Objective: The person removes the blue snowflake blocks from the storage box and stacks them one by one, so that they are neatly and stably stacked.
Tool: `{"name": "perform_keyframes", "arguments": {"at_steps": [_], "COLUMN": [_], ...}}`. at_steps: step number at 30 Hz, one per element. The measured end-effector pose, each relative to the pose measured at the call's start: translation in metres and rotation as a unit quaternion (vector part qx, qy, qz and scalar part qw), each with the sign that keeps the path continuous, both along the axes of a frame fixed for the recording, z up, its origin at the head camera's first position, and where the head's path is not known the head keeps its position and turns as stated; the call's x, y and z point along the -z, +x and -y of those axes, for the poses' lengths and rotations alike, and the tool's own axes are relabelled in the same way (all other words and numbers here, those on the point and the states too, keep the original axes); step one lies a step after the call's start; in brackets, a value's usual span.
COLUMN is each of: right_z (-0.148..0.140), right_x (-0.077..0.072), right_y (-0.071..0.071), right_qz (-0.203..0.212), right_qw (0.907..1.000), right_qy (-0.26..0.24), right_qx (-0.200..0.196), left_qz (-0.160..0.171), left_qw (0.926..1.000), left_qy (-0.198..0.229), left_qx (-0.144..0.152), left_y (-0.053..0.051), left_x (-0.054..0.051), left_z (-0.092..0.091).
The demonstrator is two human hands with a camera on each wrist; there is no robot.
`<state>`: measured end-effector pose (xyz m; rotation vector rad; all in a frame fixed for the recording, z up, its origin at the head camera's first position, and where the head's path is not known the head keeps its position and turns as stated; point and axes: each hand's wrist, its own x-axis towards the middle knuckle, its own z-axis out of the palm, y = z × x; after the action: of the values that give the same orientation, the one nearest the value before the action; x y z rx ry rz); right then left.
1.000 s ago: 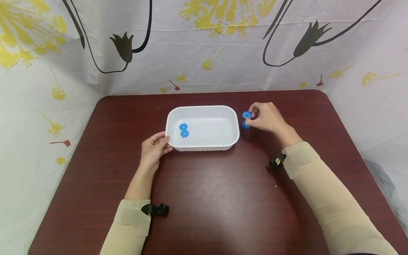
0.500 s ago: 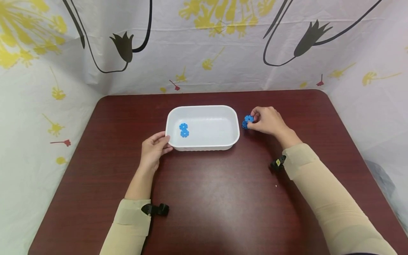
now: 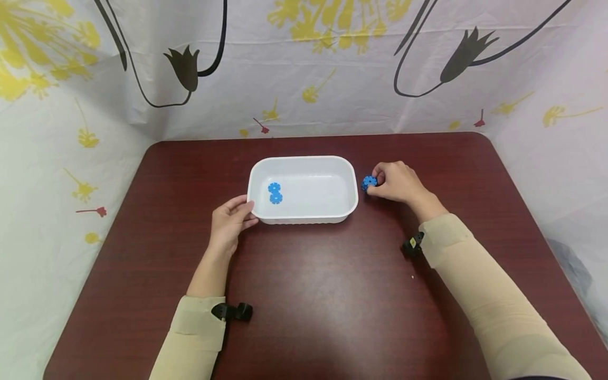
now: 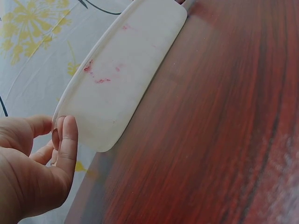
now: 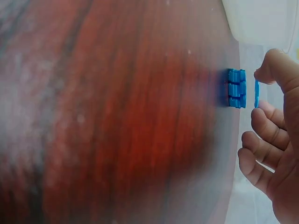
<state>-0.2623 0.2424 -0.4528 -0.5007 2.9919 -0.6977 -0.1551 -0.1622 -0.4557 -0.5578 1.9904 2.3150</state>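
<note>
My left hand (image 3: 228, 227) grips the left end of a white plastic tray (image 3: 315, 195), with thumb and fingers on its rim. In the left wrist view the tray's outer wall (image 4: 117, 70) carries small reddish marks. Two blue notched discs (image 3: 275, 193) lie close together at the left inside the tray. To the tray's right, my right hand (image 3: 399, 182) pinches one blue notched disc (image 5: 256, 93) between thumb and finger. Below this disc stands a short stack of blue discs (image 5: 237, 88) on the table, with a small gap showing between them in the right wrist view.
The dark red wood-grain table (image 3: 323, 290) spreads out around the tray. Behind it hangs a white cloth (image 3: 351, 111) with yellow and grey flower prints. A tiny white speck lies on the table at the right.
My right hand has lowered its blue disc toward the viewer, from beyond the stack to over it. The left hand and the tray have kept their place.
</note>
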Motion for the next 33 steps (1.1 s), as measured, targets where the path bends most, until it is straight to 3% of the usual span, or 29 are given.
{"name": "perform_keyframes", "arguments": {"at_steps": [33], "right_z": [0.0006], "right_x": [0.005], "right_y": [0.0003], "right_qz": [-0.005], "right_qw": [0.9999], "right_qy": [0.004], "right_qx": [0.01], "left_qz": [0.005], "left_qw": [1.0], "left_qy": [0.0], "left_qx": [0.001], "left_y": [-0.0003], "left_x": [-0.0007], "left_z": [0.0]}}
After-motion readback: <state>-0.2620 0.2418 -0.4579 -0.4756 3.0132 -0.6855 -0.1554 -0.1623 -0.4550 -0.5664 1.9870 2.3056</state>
